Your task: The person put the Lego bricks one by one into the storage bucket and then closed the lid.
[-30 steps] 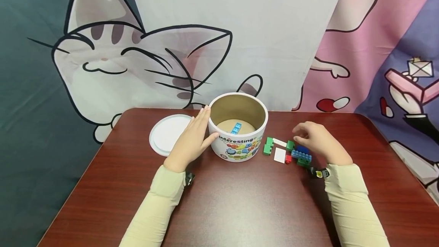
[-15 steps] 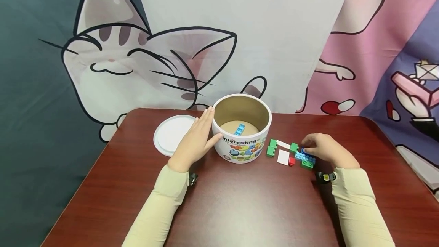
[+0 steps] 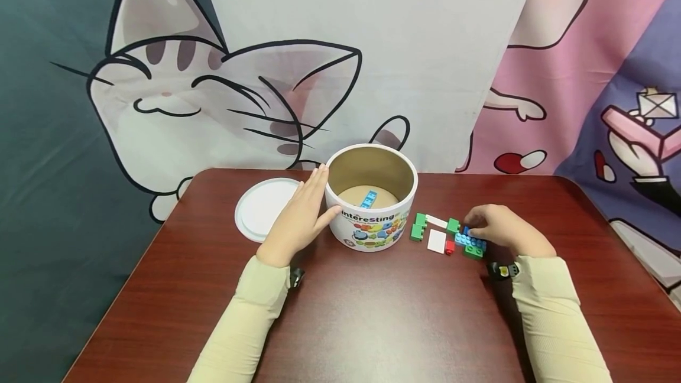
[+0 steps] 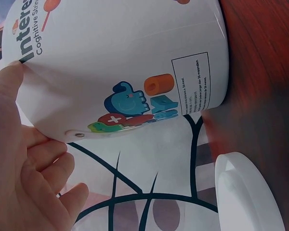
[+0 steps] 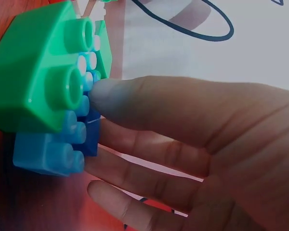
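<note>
A white printed bucket point(image 3: 372, 235) stands uncovered, with a light blue block point(image 3: 368, 199) on its floor. My left hand point(image 3: 295, 217) rests against its left side, fingers straight and thumb on the front wall. On the right, my right hand point(image 3: 504, 230) holds a dark blue brick point(image 5: 92, 135) between thumb and fingers. Right beside that brick are a blue studded brick point(image 3: 470, 240) and a green brick point(image 5: 31, 72). Much of the dark blue brick is hidden by my fingers and the blue studs.
Between bucket and right hand lie green bricks point(image 3: 417, 227), a white strip point(image 3: 437, 221), a white square piece point(image 3: 437, 241), a red brick point(image 3: 450, 247) and another green brick point(image 3: 453, 226). A white lid point(image 3: 260, 208) lies left of the bucket on the table point(image 3: 372, 312). Behind hangs a cartoon cloth.
My right hand has come down from above the bricks and now grips the dark blue one. The left hand stays against the bucket. The head view has shifted slightly.
</note>
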Available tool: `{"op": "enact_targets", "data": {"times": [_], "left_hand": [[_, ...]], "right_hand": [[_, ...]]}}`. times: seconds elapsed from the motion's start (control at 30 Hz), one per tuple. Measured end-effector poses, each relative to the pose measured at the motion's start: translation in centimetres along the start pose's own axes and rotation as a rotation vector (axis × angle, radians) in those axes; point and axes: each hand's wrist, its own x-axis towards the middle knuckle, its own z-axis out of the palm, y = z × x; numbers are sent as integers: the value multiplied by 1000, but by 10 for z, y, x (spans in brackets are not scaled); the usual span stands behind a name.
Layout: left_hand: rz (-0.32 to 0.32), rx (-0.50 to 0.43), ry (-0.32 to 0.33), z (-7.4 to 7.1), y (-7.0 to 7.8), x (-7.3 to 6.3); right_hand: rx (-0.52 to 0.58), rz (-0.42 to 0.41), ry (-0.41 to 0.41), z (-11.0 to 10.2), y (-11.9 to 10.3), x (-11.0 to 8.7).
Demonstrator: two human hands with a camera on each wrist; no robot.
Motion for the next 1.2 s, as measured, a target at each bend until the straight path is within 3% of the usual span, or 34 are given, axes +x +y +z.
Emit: {"op": "enact_targets", "data": {"times": [0.43,0.9,1.2], "left_hand": [[7,8,8,0,0,1],[8,2,11,-1,0,0],[14,12,10,1,0,1]], "right_hand": [[-33,-11,50,3,1,2],[-43,-22,43,3,1,3],[-66,-70,125,0,-8,2]]}}
